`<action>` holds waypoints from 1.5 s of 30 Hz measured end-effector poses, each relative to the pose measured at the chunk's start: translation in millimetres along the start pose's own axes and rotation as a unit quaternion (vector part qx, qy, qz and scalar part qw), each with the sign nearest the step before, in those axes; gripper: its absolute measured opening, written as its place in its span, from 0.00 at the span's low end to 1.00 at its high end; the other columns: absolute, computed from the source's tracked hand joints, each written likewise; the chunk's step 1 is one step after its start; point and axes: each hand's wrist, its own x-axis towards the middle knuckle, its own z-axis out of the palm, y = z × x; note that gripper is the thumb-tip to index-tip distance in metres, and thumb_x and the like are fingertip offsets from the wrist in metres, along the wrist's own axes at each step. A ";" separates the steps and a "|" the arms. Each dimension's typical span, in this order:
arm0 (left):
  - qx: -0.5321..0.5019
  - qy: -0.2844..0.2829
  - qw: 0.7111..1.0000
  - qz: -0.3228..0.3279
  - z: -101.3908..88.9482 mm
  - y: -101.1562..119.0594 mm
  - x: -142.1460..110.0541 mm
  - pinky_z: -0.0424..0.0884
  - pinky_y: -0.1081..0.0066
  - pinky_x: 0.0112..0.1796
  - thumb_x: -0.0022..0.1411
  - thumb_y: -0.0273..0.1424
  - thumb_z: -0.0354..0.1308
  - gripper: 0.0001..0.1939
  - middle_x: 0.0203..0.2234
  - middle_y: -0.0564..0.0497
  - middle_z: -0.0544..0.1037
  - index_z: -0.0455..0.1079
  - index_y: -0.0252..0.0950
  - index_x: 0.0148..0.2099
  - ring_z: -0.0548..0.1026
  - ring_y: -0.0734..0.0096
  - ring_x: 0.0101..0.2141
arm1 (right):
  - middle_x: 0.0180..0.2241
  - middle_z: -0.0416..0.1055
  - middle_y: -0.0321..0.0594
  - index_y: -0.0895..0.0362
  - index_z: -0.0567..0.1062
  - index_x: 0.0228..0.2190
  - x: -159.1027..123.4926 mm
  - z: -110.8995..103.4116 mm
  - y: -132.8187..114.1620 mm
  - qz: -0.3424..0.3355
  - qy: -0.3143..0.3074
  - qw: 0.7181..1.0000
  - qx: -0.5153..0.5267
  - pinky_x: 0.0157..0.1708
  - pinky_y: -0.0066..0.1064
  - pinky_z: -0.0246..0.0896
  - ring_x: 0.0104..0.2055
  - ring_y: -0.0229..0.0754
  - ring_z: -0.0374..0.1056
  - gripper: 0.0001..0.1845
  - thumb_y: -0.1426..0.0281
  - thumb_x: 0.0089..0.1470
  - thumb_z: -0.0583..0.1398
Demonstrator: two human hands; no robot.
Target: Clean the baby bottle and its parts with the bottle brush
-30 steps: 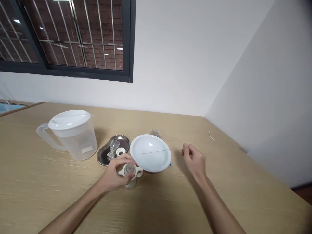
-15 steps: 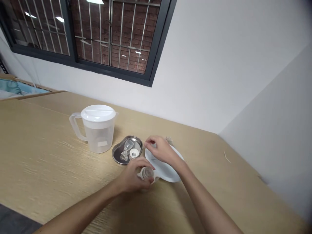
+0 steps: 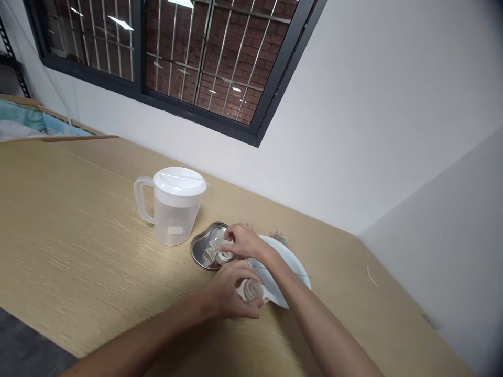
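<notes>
My left hand (image 3: 237, 293) is wrapped round a clear baby bottle (image 3: 252, 289) with pale side handles. Its open round mouth faces up at me. My right hand (image 3: 244, 242) reaches over a kidney-shaped metal tray (image 3: 196, 257), its thumb and fingers bent and a little apart just above a white bottle collar (image 3: 225, 256). Whether the fingertips touch the collar I cannot tell. A clear soft teat (image 3: 210, 254) lies beside the collar in the tray. The clear cup-shaped cap there is partly hidden by my right hand.
A lidded plastic jug (image 3: 176, 209) stands left of the tray. Under my right forearm lies a white plate (image 3: 291, 259) with a thin dark line across it. Grey bristly strands (image 3: 279, 238) rest behind the plate, and a pale strip (image 3: 371, 276) lies at the right.
My right hand has moved left from above the plate to the tray, over the collar. My left hand keeps hold of the baby bottle. The whole view has shifted and tilted slightly.
</notes>
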 end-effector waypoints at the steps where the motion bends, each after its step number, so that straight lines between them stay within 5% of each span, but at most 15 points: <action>1: -0.003 -0.005 1.000 -0.001 -0.7 1.1 0.4 0.72 0.69 0.37 0.41 0.28 0.67 0.17 0.31 0.50 0.81 0.79 0.37 0.38 0.76 0.66 0.32 | 0.37 0.77 0.39 0.55 0.78 0.36 1.6 -1.7 -4.0 -0.020 0.003 1.000 0.003 0.48 0.36 0.52 0.40 0.43 0.70 0.21 0.51 0.50 0.67; 8: -0.018 -0.017 0.999 -0.046 -2.9 7.4 1.2 0.73 0.68 0.39 0.40 0.28 0.67 0.17 0.32 0.50 0.82 0.80 0.37 0.37 0.78 0.62 0.36 | 0.39 0.75 0.38 0.53 0.80 0.36 15.0 1.7 -23.6 -0.133 -0.044 0.990 -0.010 0.50 0.37 0.51 0.46 0.43 0.68 0.03 0.70 0.57 0.65; 18: -0.028 -0.051 0.996 -0.072 -5.8 8.9 1.9 0.72 0.69 0.39 0.40 0.29 0.67 0.17 0.32 0.51 0.83 0.81 0.37 0.38 0.78 0.62 0.36 | 0.36 0.77 0.37 0.55 0.78 0.29 9.0 3.8 -25.3 -0.122 -0.054 0.991 0.013 0.50 0.37 0.52 0.44 0.43 0.69 0.05 0.77 0.51 0.63; 26: -0.035 -0.049 0.996 -0.067 -6.5 8.7 2.1 0.71 0.70 0.39 0.41 0.31 0.69 0.17 0.33 0.51 0.81 0.81 0.37 0.38 0.77 0.65 0.34 | 0.36 0.77 0.39 0.56 0.69 0.27 -7.5 -10.6 -6.5 -0.009 0.037 0.998 0.053 0.36 0.28 0.58 0.36 0.38 0.70 0.04 0.76 0.48 0.57; 32: -0.026 -0.051 0.994 -0.087 -8.2 12.1 1.5 0.70 0.69 0.42 0.40 0.31 0.70 0.17 0.33 0.51 0.81 0.81 0.38 0.37 0.77 0.63 0.37 | 0.38 0.77 0.42 0.54 0.64 0.27 -13.0 -1.2 8.8 0.044 0.075 0.994 0.065 0.38 0.29 0.59 0.40 0.41 0.71 0.05 0.75 0.50 0.55; 39: -0.025 -0.058 0.993 -0.095 -10.6 15.0 3.5 0.70 0.69 0.41 0.41 0.31 0.70 0.17 0.34 0.51 0.80 0.81 0.37 0.38 0.77 0.63 0.37 | 0.36 0.76 0.40 0.54 0.66 0.32 -13.6 3.9 15.6 0.045 0.066 0.995 0.064 0.36 0.30 0.58 0.37 0.41 0.69 0.03 0.72 0.52 0.56; 45: -0.029 -0.056 0.993 -0.098 -8.4 12.7 2.2 0.71 0.68 0.44 0.41 0.30 0.69 0.18 0.35 0.49 0.81 0.82 0.36 0.39 0.78 0.62 0.39 | 0.40 0.76 0.40 0.56 0.70 0.44 -16.2 8.8 15.2 0.010 0.009 0.998 0.066 0.41 0.31 0.62 0.41 0.42 0.70 0.15 0.67 0.53 0.61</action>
